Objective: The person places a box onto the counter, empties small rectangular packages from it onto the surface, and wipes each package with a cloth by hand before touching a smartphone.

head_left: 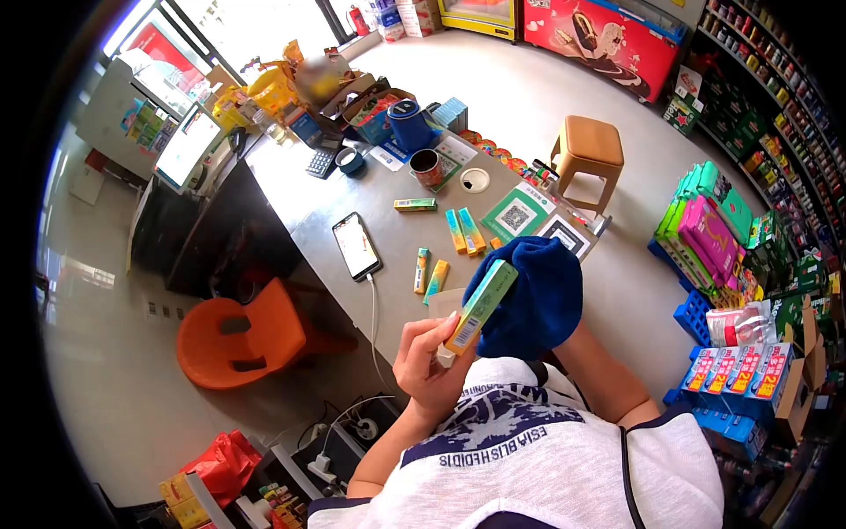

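Observation:
My left hand (432, 357) holds a long green and orange box (480, 306) upright at a tilt, its barcode side showing. A blue cloth (538, 295) covers my right hand, and its fingers are hidden. The box's upper end overlaps the cloth. Beyond them on the grey counter (326, 234) lie several similar small boxes, among them a green one (415, 204), an orange and blue one (455, 231) and another (421, 270). A phone (356, 246) with a white cable lies to their left.
A brown cup (426, 168), a blue canister (409, 125) and QR code cards (515, 214) stand or lie farther back. An orange chair (242, 339) is at the left, a brown stool (589, 150) beyond the counter, and stacked goods (714, 225) at the right.

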Demonstrator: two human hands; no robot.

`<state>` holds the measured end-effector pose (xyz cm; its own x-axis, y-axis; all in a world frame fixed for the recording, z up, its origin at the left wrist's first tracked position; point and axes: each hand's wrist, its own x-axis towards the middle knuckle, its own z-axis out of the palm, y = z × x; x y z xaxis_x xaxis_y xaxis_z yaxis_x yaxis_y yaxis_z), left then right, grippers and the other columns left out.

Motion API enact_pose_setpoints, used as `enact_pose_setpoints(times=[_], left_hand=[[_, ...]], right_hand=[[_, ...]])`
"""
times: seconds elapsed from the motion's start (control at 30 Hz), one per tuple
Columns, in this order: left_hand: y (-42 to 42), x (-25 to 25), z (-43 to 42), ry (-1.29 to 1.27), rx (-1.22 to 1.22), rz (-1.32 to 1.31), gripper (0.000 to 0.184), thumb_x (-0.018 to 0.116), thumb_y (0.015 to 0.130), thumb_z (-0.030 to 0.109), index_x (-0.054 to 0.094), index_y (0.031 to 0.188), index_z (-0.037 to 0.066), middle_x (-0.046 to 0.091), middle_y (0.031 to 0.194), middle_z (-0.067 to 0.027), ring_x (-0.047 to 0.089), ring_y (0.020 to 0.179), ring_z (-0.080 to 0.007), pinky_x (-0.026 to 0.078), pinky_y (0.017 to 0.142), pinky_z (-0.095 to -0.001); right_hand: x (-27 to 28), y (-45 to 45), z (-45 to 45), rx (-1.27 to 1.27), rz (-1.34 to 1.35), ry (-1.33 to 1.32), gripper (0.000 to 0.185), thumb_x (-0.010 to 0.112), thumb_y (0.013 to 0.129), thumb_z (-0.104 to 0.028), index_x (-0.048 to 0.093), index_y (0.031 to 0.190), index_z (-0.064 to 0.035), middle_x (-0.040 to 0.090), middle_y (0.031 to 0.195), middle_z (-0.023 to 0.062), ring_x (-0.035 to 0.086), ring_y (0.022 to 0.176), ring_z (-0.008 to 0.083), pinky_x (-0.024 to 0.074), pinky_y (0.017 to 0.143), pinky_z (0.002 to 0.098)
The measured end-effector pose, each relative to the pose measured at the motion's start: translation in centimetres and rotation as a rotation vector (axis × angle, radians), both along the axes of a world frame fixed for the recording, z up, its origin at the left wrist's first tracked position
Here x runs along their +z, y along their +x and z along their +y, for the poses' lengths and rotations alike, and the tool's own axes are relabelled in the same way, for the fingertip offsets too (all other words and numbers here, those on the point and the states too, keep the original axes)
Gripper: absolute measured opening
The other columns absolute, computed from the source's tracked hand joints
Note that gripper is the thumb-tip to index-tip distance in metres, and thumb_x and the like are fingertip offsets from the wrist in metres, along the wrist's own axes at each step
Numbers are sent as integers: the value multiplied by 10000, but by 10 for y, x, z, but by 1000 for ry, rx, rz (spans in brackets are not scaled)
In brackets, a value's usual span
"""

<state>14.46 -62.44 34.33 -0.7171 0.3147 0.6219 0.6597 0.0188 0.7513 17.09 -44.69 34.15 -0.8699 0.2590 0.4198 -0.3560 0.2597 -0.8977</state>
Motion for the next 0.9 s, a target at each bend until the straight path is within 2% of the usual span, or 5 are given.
enact_pose_setpoints(times=[0.1,0.43,0.57,0.7,0.9], left_hand=[[-1,-2,1,36,-32,-18,361,723,711,-113,594,1038,-31,558,985,-114,614,892,-152,533,748,-244],[-5,3,-2,-18,-127,-151,337,695,727,-126,584,1034,-43,547,983,-96,598,889,-141,499,786,-239],[-5,6,0,60,-278,-529,261,676,775,-72,577,1016,-51,582,946,-96,600,838,-126,500,762,-241],[-7,7,2,196,-459,-953,260,634,871,71,536,1092,-28,630,914,-103,604,769,-122,504,710,-247],[-5,11,3,292,-615,-1113,247,518,956,240,468,1085,36,597,870,-53,573,688,-110,437,566,-218]], right_hand=[[1,-5,-8,174,173,-477,243,619,826,-260,606,962,-59,636,983,82,617,828,179,478,763,288],[4,8,11,603,-370,-1517,231,449,926,-265,584,989,-88,616,1039,157,627,899,290,535,679,400],[5,12,13,220,-146,-372,138,534,898,-207,540,998,-112,605,1074,139,618,937,268,524,746,360],[8,7,4,121,-299,387,340,681,793,-241,513,1064,-125,605,1039,37,569,971,147,457,846,296],[23,-5,-27,-124,-341,154,341,664,749,-138,599,1083,-117,625,783,49,614,687,168,511,634,280]])
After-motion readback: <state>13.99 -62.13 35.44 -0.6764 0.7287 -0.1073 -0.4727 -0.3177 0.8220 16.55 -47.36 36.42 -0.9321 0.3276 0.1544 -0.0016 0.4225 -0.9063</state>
